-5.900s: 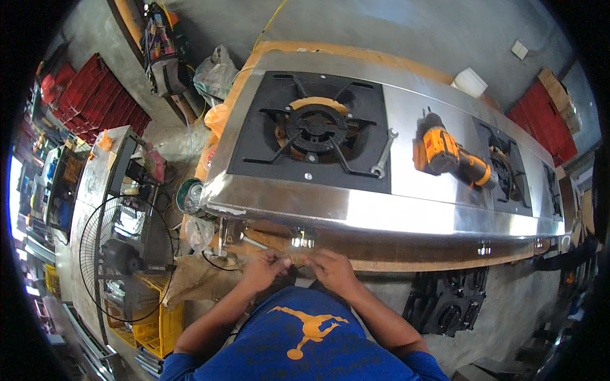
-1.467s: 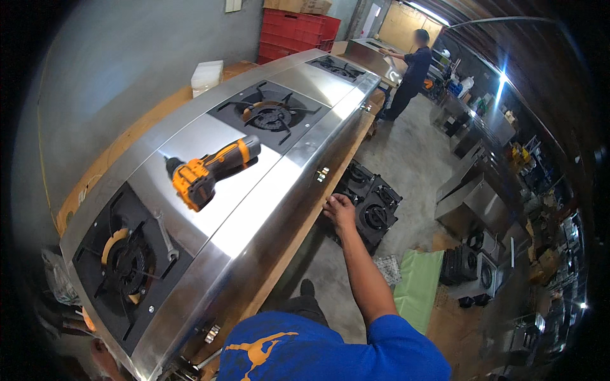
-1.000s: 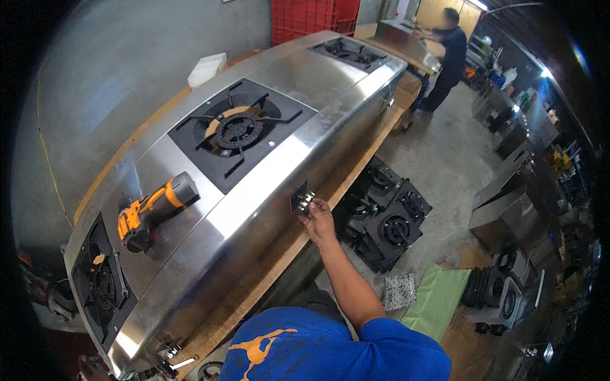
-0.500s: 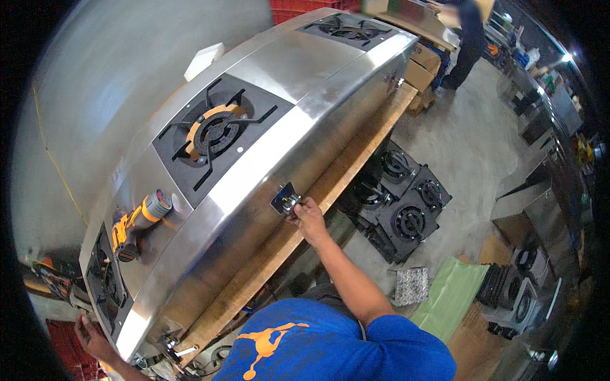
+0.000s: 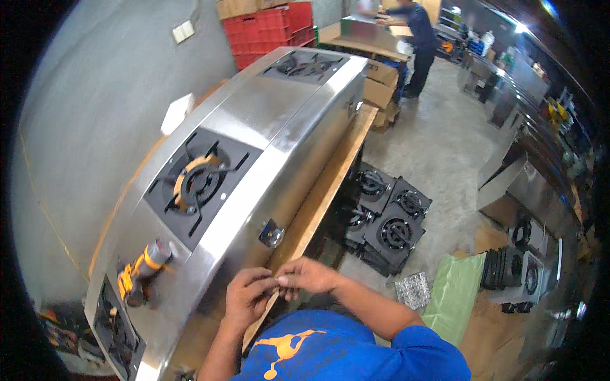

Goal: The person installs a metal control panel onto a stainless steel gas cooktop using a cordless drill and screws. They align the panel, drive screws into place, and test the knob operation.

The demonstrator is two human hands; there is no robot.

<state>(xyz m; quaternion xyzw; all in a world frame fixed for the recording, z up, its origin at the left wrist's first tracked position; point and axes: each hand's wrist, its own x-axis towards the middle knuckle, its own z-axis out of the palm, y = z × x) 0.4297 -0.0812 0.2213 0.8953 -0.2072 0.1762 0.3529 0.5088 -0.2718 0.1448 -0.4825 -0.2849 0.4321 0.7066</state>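
Observation:
Both hands meet in front of the long stainless steel stove (image 5: 279,108), fingertips together. My left hand (image 5: 249,297) is closed in a pinch, and my right hand (image 5: 306,277) pinches against it; whatever lies between them is too small to make out. Just beyond the hands, a round metal control knob (image 5: 271,237) on a dark plate sits on the stove's front panel, untouched. Set into the top is a black burner (image 5: 202,184) with a pan support. A yellow and grey cordless drill (image 5: 141,270) lies on the steel top left of my hands.
A wooden bench edge (image 5: 330,168) runs below the stove front. Several black burner plates (image 5: 395,232) lie on the floor to the right, near a green sheet (image 5: 452,289). Red crates (image 5: 264,35) stand at the back; another person (image 5: 419,44) works at a far table.
My right hand has left the control knob and drawn back toward me. The left hand has come from the stove's left end to meet it. The view has shifted.

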